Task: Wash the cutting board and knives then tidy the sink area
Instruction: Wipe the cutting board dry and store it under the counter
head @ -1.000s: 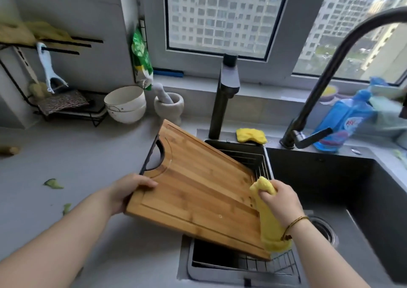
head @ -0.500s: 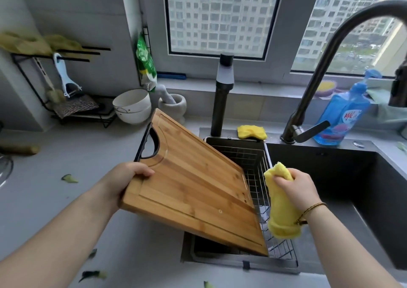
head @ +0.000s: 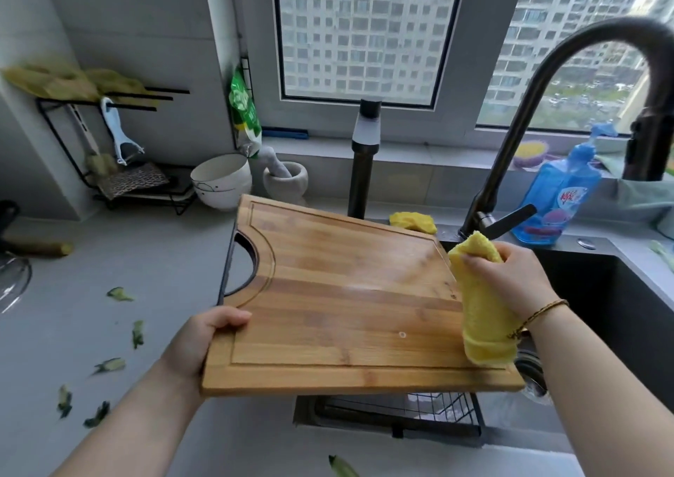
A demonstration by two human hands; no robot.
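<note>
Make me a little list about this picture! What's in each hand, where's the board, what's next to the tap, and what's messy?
left hand: grips the wooden cutting board at its near left corner
right hand: grips a yellow cloth at the board's right edge
board: lifted, above the wire basket at the sink
tap: black tap, blue soap bottle to its right, second yellow cloth to its left
mess: green scraps on the counter
knives: none in view
</note>
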